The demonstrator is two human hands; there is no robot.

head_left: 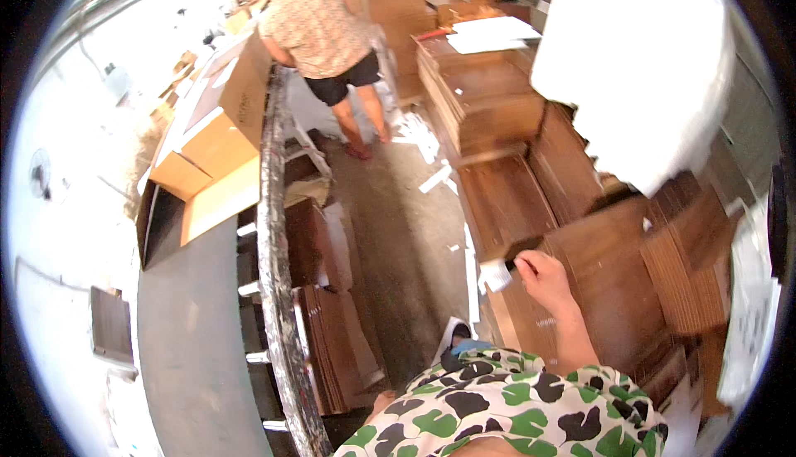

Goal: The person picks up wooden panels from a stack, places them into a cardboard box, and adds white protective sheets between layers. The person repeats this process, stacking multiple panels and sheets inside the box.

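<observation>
Over the brown boards at the right, my right hand (542,280) reaches forward with its fingers curled together. A small white slip (496,275), blurred, shows right at its fingertips; whether they grip it cannot be made out. Beneath and beside that hand lies a stack of brown flat cardboard (609,270). My left hand (383,402) hangs low by my patterned top, mostly hidden, near upright brown sheets (327,349) stored under the conveyor.
A grey conveyor belt (195,341) with a worn rail (272,208) runs along the left, carrying an open carton (211,167). Ahead, a person (319,34) leans over it. White scraps (435,177) litter the aisle floor. A large white bundle (634,59) stands at the right.
</observation>
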